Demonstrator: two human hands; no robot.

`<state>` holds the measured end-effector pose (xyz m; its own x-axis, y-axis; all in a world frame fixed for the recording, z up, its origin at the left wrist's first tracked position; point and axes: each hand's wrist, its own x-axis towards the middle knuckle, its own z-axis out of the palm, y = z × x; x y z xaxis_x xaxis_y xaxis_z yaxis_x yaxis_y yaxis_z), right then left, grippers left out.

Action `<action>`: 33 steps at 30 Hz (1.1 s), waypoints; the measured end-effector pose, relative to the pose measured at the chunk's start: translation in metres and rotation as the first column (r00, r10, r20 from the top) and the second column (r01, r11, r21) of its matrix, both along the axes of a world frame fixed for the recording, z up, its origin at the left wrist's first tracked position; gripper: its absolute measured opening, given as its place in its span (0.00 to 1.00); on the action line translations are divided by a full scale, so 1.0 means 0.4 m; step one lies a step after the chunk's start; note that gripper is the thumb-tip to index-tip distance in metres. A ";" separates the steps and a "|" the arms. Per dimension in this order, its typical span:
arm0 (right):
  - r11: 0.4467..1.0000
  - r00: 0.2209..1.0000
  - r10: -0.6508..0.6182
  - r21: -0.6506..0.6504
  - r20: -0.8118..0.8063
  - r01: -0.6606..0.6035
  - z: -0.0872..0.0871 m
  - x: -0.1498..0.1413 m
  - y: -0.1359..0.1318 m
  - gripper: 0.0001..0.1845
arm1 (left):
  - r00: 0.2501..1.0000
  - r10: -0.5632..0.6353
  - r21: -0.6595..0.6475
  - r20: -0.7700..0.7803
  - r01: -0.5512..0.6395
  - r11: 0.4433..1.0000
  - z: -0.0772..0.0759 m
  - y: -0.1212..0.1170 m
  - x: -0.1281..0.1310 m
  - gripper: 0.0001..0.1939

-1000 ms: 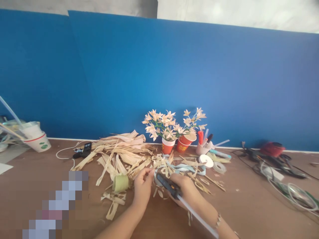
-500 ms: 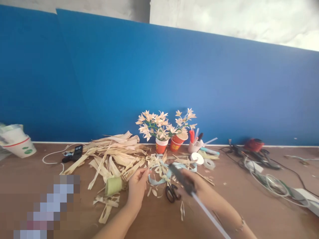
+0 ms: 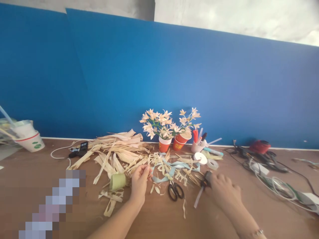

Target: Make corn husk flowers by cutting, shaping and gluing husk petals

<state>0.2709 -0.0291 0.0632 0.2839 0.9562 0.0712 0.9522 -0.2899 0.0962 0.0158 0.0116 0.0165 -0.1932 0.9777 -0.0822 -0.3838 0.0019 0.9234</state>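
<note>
My left hand (image 3: 138, 182) is closed in a pinch on a small pale husk piece, beside a green tape roll (image 3: 118, 181) and a heap of dried husk strips (image 3: 117, 151). My right hand (image 3: 222, 190) lies over a black glue gun (image 3: 204, 181) on the brown table (image 3: 249, 212); a white glue stick pokes out behind it. Its fingers curl round the gun. Black scissors (image 3: 175, 191) lie between my hands. Two red paper cups (image 3: 173, 144) with husk flowers stand at the back.
A pen cup (image 3: 198, 146) and white tape rolls (image 3: 206, 161) sit right of the flowers. Tangled cables and a red tool (image 3: 259, 146) spread at the right. A white paper cup (image 3: 30, 141) stands far left, a dark gadget (image 3: 79, 149) near it. A blue board backs the table.
My right hand has swung the glue gun rightward and lowered it onto the table, which uncovers the scissors. My left hand keeps its pinch in nearly the same spot.
</note>
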 end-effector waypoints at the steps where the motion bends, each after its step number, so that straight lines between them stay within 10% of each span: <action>1: 0.995 0.995 0.093 0.047 -0.032 -0.092 0.012 -0.044 0.007 0.07 | 1.000 -0.003 0.001 0.000 0.003 1.000 -0.002 0.000 0.000 0.18; 5: 0.762 0.707 0.639 0.119 -0.304 -0.637 0.002 -0.224 0.032 0.11 | 1.000 0.008 0.000 -0.013 -0.008 1.000 -0.009 0.003 -0.005 0.17; 7: 0.693 0.646 0.716 0.155 -0.266 -0.704 -0.026 -0.285 0.037 0.09 | 1.000 0.009 0.009 -0.024 -0.009 1.000 -0.014 0.005 -0.006 0.17; 14: 0.723 0.714 0.690 0.072 -0.116 -0.687 -0.090 -0.329 0.045 0.11 | 0.999 0.006 0.000 -0.031 -0.006 1.000 -0.016 0.009 -0.003 0.18; 20: 0.779 0.714 0.625 0.196 -0.315 -0.596 -0.077 -0.307 0.058 0.12 | 0.998 -0.026 -0.015 -0.052 0.025 1.000 -0.014 0.005 -0.001 0.17; 25: 0.695 0.551 0.718 0.482 -0.425 -0.534 -0.022 -0.287 0.081 0.14 | 0.996 -0.082 -0.002 -0.044 0.082 0.997 -0.019 0.000 0.004 0.16; 33: 0.621 0.542 0.772 0.573 -0.331 -0.534 -0.001 -0.323 0.110 0.08 | 0.990 -0.123 0.034 -0.067 0.126 0.991 -0.033 0.005 0.004 0.15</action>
<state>0.1419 0.0149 0.0628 -0.3108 0.8035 0.5076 0.7334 0.5425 -0.4096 0.0173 0.0135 0.0033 -0.0734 0.9966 -0.0362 -0.3221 0.0106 0.9466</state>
